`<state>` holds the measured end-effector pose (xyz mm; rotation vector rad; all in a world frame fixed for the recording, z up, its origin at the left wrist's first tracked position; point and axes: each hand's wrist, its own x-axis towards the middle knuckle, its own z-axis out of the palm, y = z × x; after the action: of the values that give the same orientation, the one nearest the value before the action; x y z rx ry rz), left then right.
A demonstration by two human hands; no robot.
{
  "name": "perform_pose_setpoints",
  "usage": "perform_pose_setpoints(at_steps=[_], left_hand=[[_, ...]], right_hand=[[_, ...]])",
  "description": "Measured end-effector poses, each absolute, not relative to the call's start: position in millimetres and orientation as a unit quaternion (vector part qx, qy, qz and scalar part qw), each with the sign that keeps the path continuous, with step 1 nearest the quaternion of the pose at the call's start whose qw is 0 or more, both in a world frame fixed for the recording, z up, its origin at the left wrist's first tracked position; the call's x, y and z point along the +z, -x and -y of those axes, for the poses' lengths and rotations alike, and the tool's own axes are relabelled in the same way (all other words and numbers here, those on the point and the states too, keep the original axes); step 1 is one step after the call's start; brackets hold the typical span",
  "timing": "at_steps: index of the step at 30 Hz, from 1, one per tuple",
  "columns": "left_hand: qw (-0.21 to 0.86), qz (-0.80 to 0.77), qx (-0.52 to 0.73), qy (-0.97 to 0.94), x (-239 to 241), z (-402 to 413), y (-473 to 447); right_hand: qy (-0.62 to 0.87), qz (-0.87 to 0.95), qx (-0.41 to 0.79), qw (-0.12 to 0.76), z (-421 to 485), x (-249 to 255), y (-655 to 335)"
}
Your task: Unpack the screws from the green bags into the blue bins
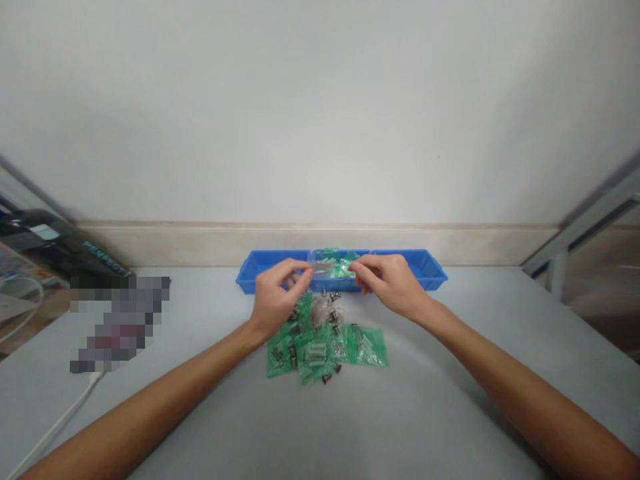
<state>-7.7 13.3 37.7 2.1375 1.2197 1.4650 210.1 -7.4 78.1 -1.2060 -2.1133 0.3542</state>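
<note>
My left hand (278, 298) and my right hand (387, 280) are raised above the table and pinch the two ends of a small clear and green plastic bag (331, 269) between them. Both hands have fingers closed on the bag's edges. Below them lies a pile of green plastic bags (325, 347) with small metal parts inside, and several loose metal screws (331, 303) are scattered among the bags. Behind the hands stands a long blue tray (425, 267) with compartments; the middle one holds more green bags.
A pixelated object (120, 320) lies at the left of the grey table, with a white cable (60, 420) running from it toward the near edge. A dark device (60, 243) sits at the far left. A metal frame (585, 227) rises at the right. A white wall is behind.
</note>
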Motion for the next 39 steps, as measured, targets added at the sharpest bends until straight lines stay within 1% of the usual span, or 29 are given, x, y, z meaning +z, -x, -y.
perform_pose_setpoints(at_steps=[1, 3, 6, 7, 10, 16, 19, 21, 23, 25, 27, 28, 30, 32, 35, 37, 39], left_hand=[[0.149, -0.439, 0.515, -0.721, 46, -18, 14], [0.147, -0.486, 0.501, -0.700, 62, -31, 29], [0.154, -0.530, 0.433, -0.713, 77, -51, 51], [0.150, -0.542, 0.416, -0.715, 79, -57, 57], [0.144, -0.542, 0.385, -0.733, 75, -71, 69], [0.079, -0.523, 0.373, -0.762, 63, -80, 72], [0.046, -0.530, 0.349, -0.771, 61, -80, 73], [0.015, -0.537, 0.332, -0.775, 61, -78, 72], [-0.017, -0.542, 0.333, -0.772, 61, -73, 68], [-0.017, -0.532, 0.364, -0.764, 63, -64, 59], [0.048, -0.503, 0.420, -0.754, 63, -51, 46], [0.094, -0.491, 0.447, -0.742, 62, -43, 38], [0.168, -0.467, 0.481, -0.722, 58, -28, 23], [0.221, -0.443, 0.502, -0.709, 50, -15, 11], [0.324, -0.431, 0.520, -0.662, 36, -1, 0], [0.354, -0.431, 0.510, -0.655, 29, 3, -3], [0.351, -0.427, 0.510, -0.659, 25, 5, -3]], right_hand=[[0.470, 0.811, 0.134, 0.321, 6, 78, -211], [0.459, 0.837, 0.149, 0.260, 5, 74, -212], [0.414, 0.883, 0.164, 0.149, 6, 61, -205], [0.408, 0.890, 0.154, 0.134, 7, 56, -202], [0.393, 0.904, 0.122, 0.115, 10, 44, -195], [0.391, 0.909, 0.110, 0.091, 12, 38, -193], [0.405, 0.900, 0.107, 0.118, 11, 38, -193], [0.431, 0.877, 0.145, 0.157, 9, 39, -193], [0.453, 0.826, 0.255, 0.218, 5, 39, -194], [0.447, 0.736, 0.423, 0.283, 2, 42, -195], [0.418, 0.622, 0.571, 0.335, -2, 45, -196], [0.402, 0.570, 0.622, 0.355, -3, 46, -198], [0.376, 0.491, 0.685, 0.385, -4, 48, -200], [0.364, 0.445, 0.715, 0.398, -4, 48, -202], [0.374, 0.426, 0.720, 0.401, -4, 45, -203], [0.382, 0.435, 0.709, 0.403, -4, 43, -203], [0.386, 0.450, 0.694, 0.408, -4, 41, -202]])
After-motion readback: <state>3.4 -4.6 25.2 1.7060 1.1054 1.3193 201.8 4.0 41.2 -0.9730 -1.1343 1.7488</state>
